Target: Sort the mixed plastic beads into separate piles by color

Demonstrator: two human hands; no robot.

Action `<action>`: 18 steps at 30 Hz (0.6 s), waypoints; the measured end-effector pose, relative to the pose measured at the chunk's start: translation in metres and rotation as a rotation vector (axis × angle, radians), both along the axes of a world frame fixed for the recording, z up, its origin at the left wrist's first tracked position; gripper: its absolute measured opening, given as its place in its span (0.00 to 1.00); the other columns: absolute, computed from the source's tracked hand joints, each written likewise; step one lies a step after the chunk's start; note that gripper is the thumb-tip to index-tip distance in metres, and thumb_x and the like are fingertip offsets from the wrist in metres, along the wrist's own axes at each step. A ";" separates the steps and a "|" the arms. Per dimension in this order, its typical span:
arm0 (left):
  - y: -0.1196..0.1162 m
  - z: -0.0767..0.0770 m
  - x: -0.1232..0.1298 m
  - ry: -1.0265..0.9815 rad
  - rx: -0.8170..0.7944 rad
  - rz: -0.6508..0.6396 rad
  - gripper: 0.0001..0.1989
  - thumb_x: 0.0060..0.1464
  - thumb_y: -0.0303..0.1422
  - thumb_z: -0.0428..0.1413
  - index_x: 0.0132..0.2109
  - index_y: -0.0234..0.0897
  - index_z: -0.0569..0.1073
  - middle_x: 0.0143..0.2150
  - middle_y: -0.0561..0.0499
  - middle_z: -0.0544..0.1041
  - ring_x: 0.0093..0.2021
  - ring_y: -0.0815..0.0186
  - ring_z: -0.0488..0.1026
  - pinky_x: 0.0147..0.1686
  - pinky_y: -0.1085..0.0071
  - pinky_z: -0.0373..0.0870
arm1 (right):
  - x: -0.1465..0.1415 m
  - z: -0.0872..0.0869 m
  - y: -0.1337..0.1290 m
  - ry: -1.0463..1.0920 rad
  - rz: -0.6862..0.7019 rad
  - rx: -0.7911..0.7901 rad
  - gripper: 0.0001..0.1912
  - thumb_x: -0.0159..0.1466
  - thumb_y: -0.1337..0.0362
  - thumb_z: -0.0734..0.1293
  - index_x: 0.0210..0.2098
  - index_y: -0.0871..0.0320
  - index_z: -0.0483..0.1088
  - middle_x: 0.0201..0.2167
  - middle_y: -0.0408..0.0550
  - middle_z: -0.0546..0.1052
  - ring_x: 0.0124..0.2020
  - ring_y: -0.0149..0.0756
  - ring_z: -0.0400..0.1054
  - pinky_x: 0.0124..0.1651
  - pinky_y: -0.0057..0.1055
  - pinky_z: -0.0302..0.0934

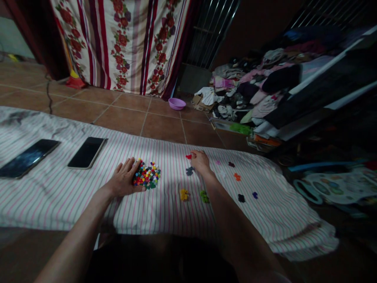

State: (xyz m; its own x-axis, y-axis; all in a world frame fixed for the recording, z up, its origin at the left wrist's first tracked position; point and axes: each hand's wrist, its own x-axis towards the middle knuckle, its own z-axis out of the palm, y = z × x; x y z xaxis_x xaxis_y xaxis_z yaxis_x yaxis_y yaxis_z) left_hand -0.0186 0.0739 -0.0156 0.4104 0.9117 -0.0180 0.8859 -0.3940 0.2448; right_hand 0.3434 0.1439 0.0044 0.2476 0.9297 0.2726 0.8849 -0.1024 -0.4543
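If the right hand [200, 162], grip unclear, slips, red pieces [187, 157] could skitter off the worktop's [169, 214] far edge, left hand [125, 180] splayed against the pile [149, 175].

No readable text or numbers.

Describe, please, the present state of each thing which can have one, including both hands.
Multicoloured pile of small pieces: heaped
Left hand: open, touching the pile's edge
Right hand: fingers bent, grip unclear
Small red pieces: at the right fingertips
Black rectangular phone with pale edge: flat, screen dark
Larger black rectangular device: flat, screen up
White striped fabric sheet: spread, wrinkled
Floral striped fabric curtain: hanging
Round purple basin: upright
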 end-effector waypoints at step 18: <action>-0.011 0.038 -0.003 0.102 -0.177 -0.050 0.33 0.60 0.45 0.51 0.70 0.53 0.56 0.76 0.46 0.47 0.74 0.43 0.45 0.68 0.45 0.51 | -0.141 -0.008 -0.077 0.039 0.754 0.057 0.10 0.63 0.72 0.68 0.40 0.55 0.79 0.38 0.48 0.76 0.44 0.38 0.70 0.50 0.35 0.65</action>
State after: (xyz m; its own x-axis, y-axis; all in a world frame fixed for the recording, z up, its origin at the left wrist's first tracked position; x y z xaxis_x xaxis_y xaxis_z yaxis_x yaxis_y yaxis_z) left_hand -0.0220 0.0625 0.0219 0.4429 0.8691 -0.2202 0.8901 -0.3969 0.2239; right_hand 0.2020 0.0668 -0.0034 -0.4394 0.8357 0.3294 0.6891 0.5488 -0.4733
